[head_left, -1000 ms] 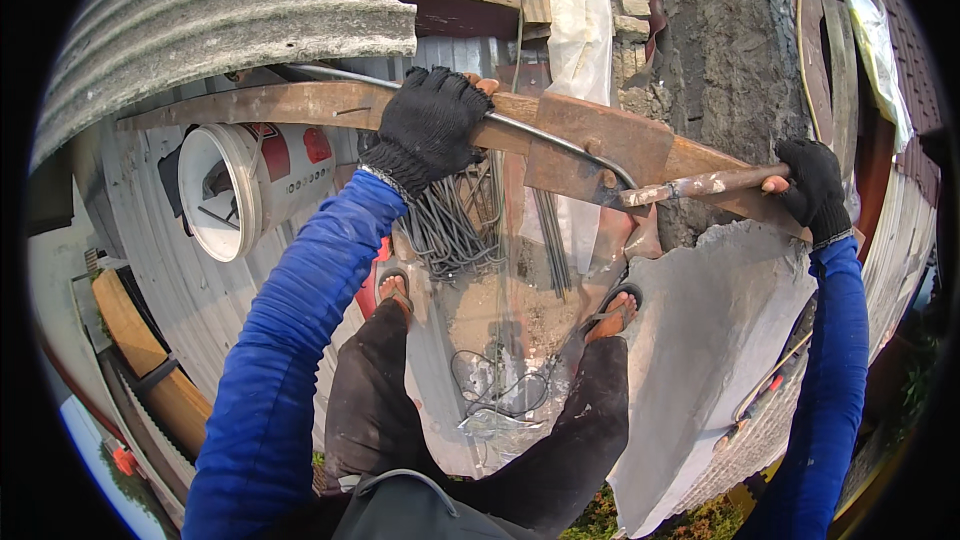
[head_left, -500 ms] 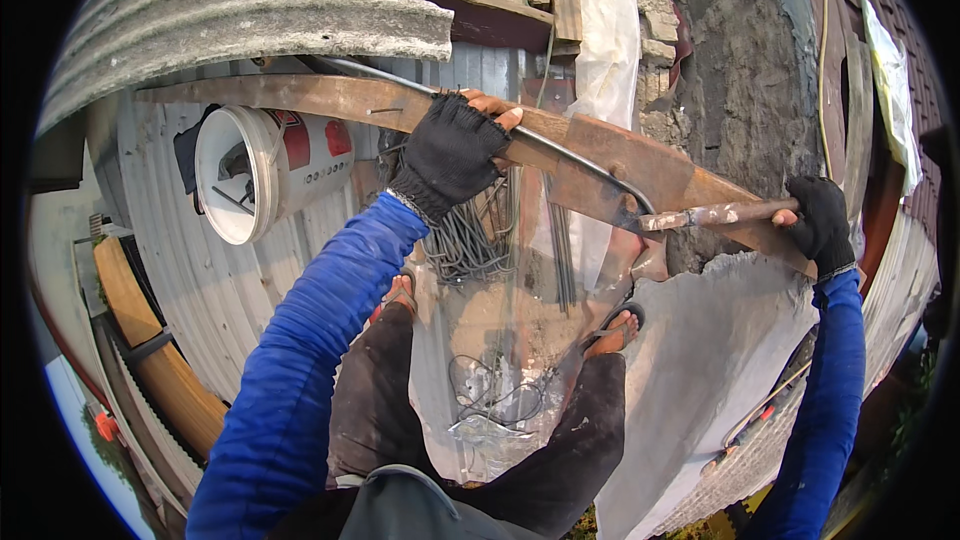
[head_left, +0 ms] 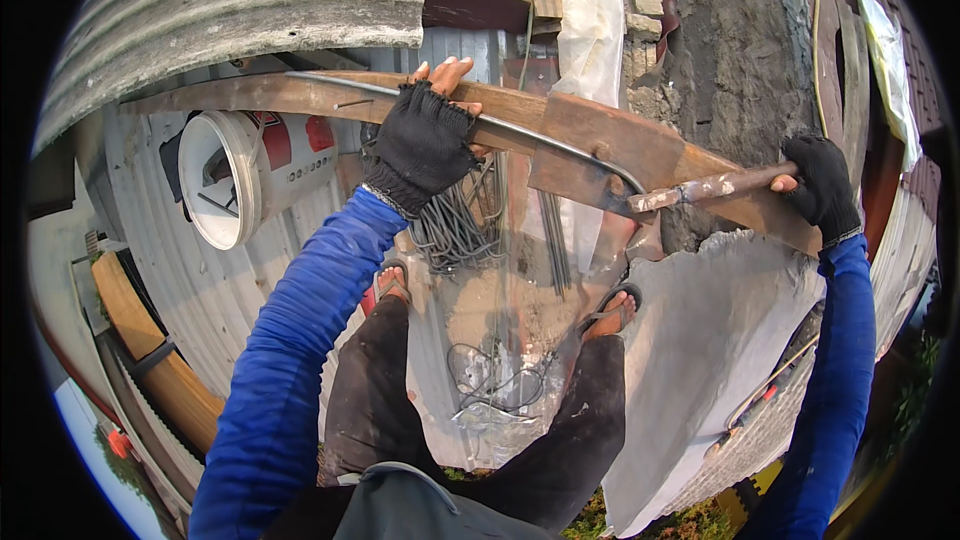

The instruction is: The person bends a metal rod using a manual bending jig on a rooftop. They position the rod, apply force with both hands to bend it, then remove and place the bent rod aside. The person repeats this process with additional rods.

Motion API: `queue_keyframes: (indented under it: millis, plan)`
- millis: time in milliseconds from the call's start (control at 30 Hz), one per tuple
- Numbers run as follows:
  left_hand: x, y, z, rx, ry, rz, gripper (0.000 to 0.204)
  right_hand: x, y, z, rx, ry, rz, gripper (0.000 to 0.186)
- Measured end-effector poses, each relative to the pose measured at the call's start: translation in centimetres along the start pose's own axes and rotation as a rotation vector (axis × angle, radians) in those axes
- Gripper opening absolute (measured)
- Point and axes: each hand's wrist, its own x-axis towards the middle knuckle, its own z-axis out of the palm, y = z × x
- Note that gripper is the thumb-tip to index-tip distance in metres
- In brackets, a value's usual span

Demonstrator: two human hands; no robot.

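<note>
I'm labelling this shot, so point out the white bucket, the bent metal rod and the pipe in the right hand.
White bucket [head_left: 281, 190], head view: outer side wall.
Bent metal rod [head_left: 541, 139], head view: straight stretch before the bend.
Pipe [head_left: 712, 187], head view: middle of its length.

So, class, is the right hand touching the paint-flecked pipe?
Touching: the head view shows the gloved right hand closed around one end of the paint-flecked pipe.

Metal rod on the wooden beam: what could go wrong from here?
The metal rod might shift on the wooden beam, since the left hand lies over it with some fingers extended. The pipe in the right hand could slip off where it meets the rod's bent end. The nail jutting out beside the left hand might catch it.
</note>
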Motion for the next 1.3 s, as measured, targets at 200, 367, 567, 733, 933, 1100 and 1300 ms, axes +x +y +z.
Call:
queue_keyframes:
  millis: [200, 367, 567, 733, 933, 1100, 1300]
  plan:
    - [-0.7, 0.7, 0.3, 0.04, -0.109, -0.093, 0.069, -0.4, 1.0, 0.9, 0.009, -0.029, 0.008, 0.082]
    - [-0.3, 0.4, 1.4, 0.23, 0.029, 0.016, 0.066, -2.3, 2.5, 2.3, 0.046, 0.02, 0.014, 0.076]
    - [0.0, -0.1, 1.4, 0.142, -0.005, -0.023, 0.048, -3.4, 4.1, 3.1, -0.006, -0.071, 0.1, 0.079]
    - [0.6, -0.7, 1.5, 0.122, 0.021, 0.04, 0.04, -4.1, 4.2, 3.5, 0.036, -0.024, 0.116, 0.085]
    - [0.7, -0.3, 1.2, 0.178, 0.018, 0.036, 0.045, -2.6, 2.5, 3.5, -0.068, 0.333, -0.104, 0.083]
    - [1.0, -0.1, 0.8, 0.166, -0.122, 0.01, 0.051, -1.2, 0.9, 1.4, 0.027, 0.044, 0.008, 0.078]
    - [1.4, -0.2, 0.6, 0.207, -0.141, 0.055, 0.051, -1.3, -0.8, 0.1, -0.039, 0.078, 0.086, 0.076]
